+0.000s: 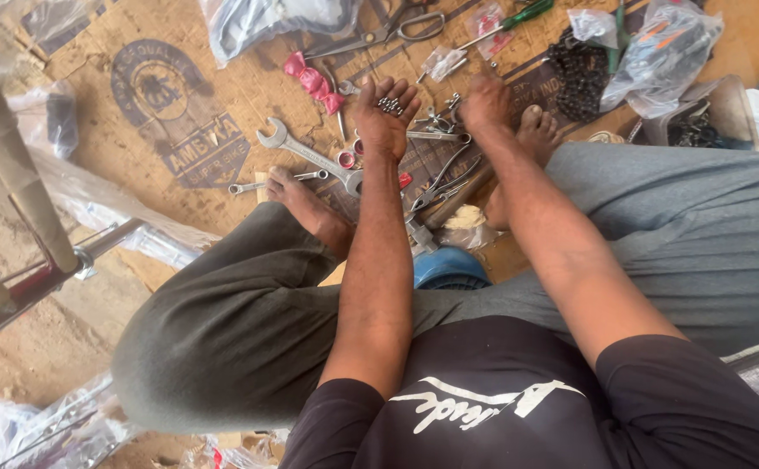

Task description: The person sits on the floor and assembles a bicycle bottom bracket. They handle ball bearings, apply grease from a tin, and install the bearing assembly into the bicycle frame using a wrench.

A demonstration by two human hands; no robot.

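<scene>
Dark shirt (518, 408) fills the lower frame. At upper centre, left hand (385, 111) lies palm-up, uncurled, cradling small nuts (391, 106); right hand (486, 102) reaches among tools on cardboard (223, 95), its grip hidden. Spanner (308, 155) lies left.

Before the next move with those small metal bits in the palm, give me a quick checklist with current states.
1. Left hand palm up, cupped: ok.
2. Small metal pieces resting in the palm: ok.
3. Right hand down among the scattered tools; what it touches: cannot tell.
4. Large spanner lying beside the left hand, within easy reach: ok.
5. Pliers lying between the arms, untouched: ok.
6. Count of pieces: cannot tell.
</scene>
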